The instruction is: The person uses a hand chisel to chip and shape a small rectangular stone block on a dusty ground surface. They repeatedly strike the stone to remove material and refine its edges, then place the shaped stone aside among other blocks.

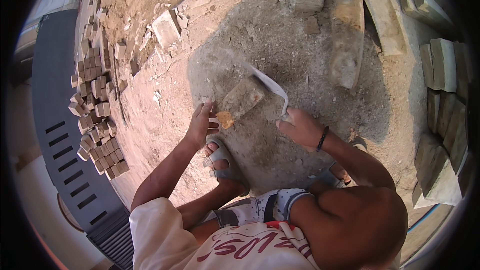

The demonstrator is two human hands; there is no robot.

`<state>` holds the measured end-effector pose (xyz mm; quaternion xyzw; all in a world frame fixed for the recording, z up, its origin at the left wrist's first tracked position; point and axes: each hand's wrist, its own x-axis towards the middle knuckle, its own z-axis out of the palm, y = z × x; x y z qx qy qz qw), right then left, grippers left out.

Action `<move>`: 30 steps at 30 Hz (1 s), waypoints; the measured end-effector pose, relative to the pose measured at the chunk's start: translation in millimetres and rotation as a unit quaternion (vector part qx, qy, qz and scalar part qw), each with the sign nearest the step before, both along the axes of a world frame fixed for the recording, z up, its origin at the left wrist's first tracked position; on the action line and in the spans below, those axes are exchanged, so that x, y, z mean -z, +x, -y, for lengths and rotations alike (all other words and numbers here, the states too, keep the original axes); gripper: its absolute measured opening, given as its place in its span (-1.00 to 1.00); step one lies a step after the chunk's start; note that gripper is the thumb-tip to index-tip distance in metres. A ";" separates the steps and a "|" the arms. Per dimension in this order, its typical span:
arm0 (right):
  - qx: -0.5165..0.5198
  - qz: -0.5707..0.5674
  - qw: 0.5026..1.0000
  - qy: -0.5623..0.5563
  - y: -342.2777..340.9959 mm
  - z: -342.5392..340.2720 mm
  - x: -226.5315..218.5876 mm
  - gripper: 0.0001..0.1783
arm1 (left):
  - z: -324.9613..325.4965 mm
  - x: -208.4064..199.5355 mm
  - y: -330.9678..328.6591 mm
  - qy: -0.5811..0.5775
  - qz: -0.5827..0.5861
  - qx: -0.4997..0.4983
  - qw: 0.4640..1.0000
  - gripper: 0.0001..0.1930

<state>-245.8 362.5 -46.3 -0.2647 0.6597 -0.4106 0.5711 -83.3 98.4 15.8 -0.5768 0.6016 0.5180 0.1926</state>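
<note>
The right hand (301,129) is closed around the handle of a pale grey metal trowel (275,88), its blade at the far end of a dusty brown rectangular block (244,98) lying on sandy ground (265,160). Fingers loosely parted, the left hand (201,124) is beside the block's orange near corner; whether they touch is unclear.

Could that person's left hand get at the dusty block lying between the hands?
Likely yes: the left hand looks loosely open beside the dusty block, and the tool in the right hand is at the other end, out of the way.
</note>
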 end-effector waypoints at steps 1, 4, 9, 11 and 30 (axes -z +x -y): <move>-0.003 0.040 0.998 0.045 -11.9 3.8 9.4 -0.54 | 0.8 2.2 1.8 0.061 0.028 -0.067 0.996 -0.13; 0.045 -0.072 0.995 -0.060 -15.4 1.6 12.5 -0.62 | 5.4 7.0 5.4 0.210 0.035 -0.189 0.959 -0.08; 0.052 -0.045 0.997 -0.036 11.6 -1.2 -0.9 -0.51 | -5.9 20.8 -5.6 0.300 -0.109 -0.229 0.919 -0.16; 0.046 0.075 0.993 0.080 22.6 -3.6 50.1 -0.51 | 7.6 48.4 6.5 0.368 -0.133 -0.298 0.871 -0.22; 0.186 -0.144 0.971 -0.049 0.1 -47.6 -21.3 -0.70 | 49.2 30.2 -100.8 -0.051 -0.261 0.154 0.952 -0.49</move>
